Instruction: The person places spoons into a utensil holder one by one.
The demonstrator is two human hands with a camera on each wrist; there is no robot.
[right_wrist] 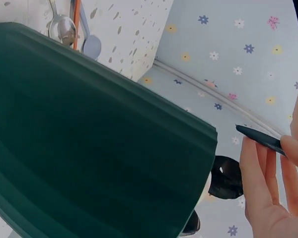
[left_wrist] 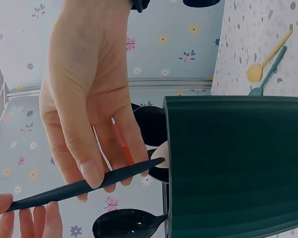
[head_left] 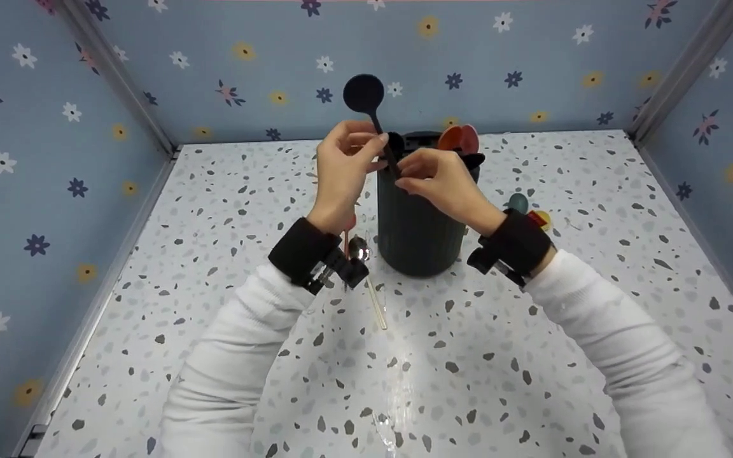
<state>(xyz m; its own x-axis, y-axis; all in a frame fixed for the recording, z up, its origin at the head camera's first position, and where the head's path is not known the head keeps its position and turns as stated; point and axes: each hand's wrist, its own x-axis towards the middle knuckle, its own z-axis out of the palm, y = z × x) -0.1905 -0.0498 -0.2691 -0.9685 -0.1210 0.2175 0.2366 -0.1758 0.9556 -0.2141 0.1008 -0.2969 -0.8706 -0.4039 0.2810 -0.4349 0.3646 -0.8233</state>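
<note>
A black ladle (head_left: 364, 93) is held up over the rim of a tall dark green container (head_left: 420, 222), bowl upward and handle slanting down. My left hand (head_left: 344, 162) pinches the handle below the bowl. Near the handle's lower end, my right hand (head_left: 446, 181) pinches it between thumb and fingers. In the left wrist view the right hand (left_wrist: 92, 99) is large, its thumb on the handle (left_wrist: 74, 191); the left fingers show at lower left. The handle tip (right_wrist: 243, 130) appears beyond the container's rim in the right wrist view, apart from it.
Orange (head_left: 450, 137) and pink (head_left: 469, 138) utensil heads and several black ones stand in the container. Left of it lie a metal spoon (right_wrist: 63, 29), an orange-handled utensil and a grey-blue spoon (right_wrist: 92, 47). Right of it lie yellow (left_wrist: 255, 73) and teal (left_wrist: 269, 72) spoons. Flowered panels surround the speckled table.
</note>
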